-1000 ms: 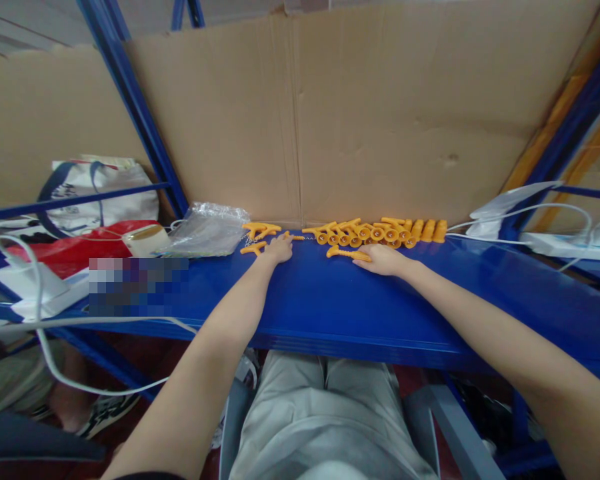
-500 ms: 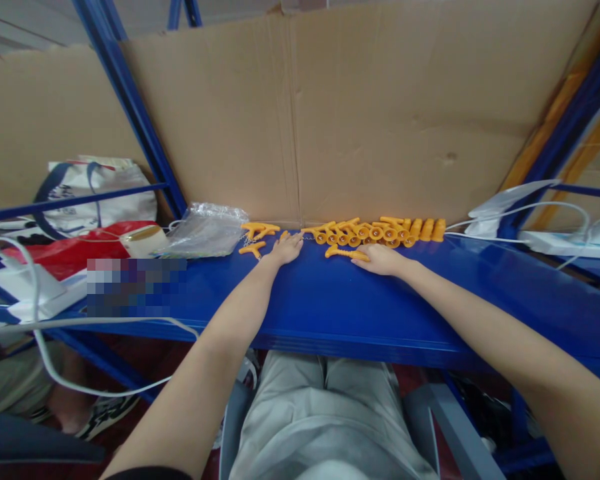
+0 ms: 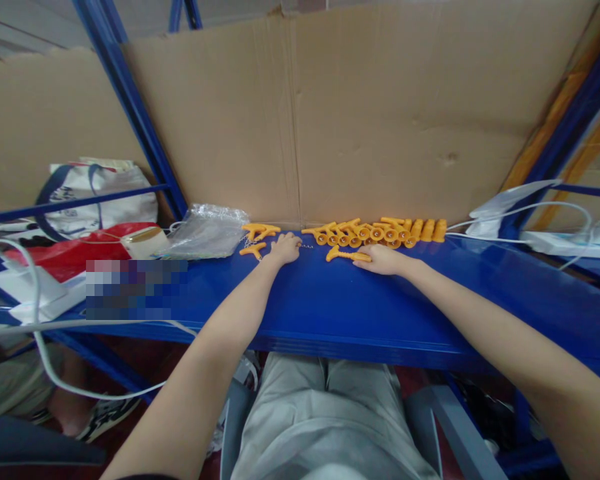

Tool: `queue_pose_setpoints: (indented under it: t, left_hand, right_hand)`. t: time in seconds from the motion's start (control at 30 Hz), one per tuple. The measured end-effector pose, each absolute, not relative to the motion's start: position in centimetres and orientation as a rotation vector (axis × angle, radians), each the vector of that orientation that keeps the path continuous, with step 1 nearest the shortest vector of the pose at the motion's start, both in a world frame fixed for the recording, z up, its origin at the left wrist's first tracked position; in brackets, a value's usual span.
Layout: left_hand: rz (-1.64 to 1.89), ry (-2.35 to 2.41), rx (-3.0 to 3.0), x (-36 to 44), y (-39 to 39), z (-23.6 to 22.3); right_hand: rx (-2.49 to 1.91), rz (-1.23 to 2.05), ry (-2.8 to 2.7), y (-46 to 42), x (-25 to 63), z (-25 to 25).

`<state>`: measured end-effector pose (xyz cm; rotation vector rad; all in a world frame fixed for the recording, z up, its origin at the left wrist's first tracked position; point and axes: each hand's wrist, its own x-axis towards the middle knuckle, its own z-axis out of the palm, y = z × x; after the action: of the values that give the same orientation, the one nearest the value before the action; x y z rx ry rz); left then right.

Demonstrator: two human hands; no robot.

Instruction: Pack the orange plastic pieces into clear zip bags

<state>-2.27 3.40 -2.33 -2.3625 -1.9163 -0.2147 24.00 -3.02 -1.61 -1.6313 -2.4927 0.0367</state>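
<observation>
My left hand (image 3: 284, 249) is closed over a yellow corkscrew, mostly covered by my fingers. The corkscrew's metal spiral (image 3: 306, 247) sticks out to the right, just above the blue shelf. Farther right, my right hand (image 3: 383, 259) grips a yellow T-handled piece (image 3: 343, 254), which lies along the shelf with its curved crossbar pointing left. Left of my left hand lie several yellow T-handles with metal spirals (image 3: 253, 250). Behind my right hand, yellow pieces (image 3: 375, 233) lie in a row, several with round open ends facing me.
A cardboard wall (image 3: 360, 120) stands behind the blue shelf (image 3: 330, 307). To the left are clear plastic bags (image 3: 207, 230), a red bag (image 3: 90, 247), a white tote bag (image 3: 105, 193) and a white cable (image 3: 43, 347). Blue posts frame both sides. Another person's leg shows at lower left.
My left hand has moved slightly right and drawn a corkscrew toward me from the back of the shelf. My right hand stays almost still, holding the same yellow piece.
</observation>
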Motion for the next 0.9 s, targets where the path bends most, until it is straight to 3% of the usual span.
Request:
queue_pose_setpoints:
  t: [0.23,0.37,0.63,0.9]
  left_hand:
    - [-0.222,-1.991,-2.363,-1.9,2.1,-1.2]
    - [-0.201,-2.024,-2.357,-1.4,1.4,-0.5]
    - [-0.136,-2.000,-2.373,-0.9,0.8,-0.1]
    - [-0.142,-1.939,-2.385,-0.8,0.8,-0.2]
  right_hand:
    - [-1.472,0.575,-2.466,-2.7,26.6,-0.4]
    - [-1.450,0.705,-2.373,-2.4,27.3,-0.4]
    - [-1.322,0.566,-2.184,-3.2,27.0,1.9]
    - [-1.437,-0.122,-1.957,-0.5,23.5,3.3]
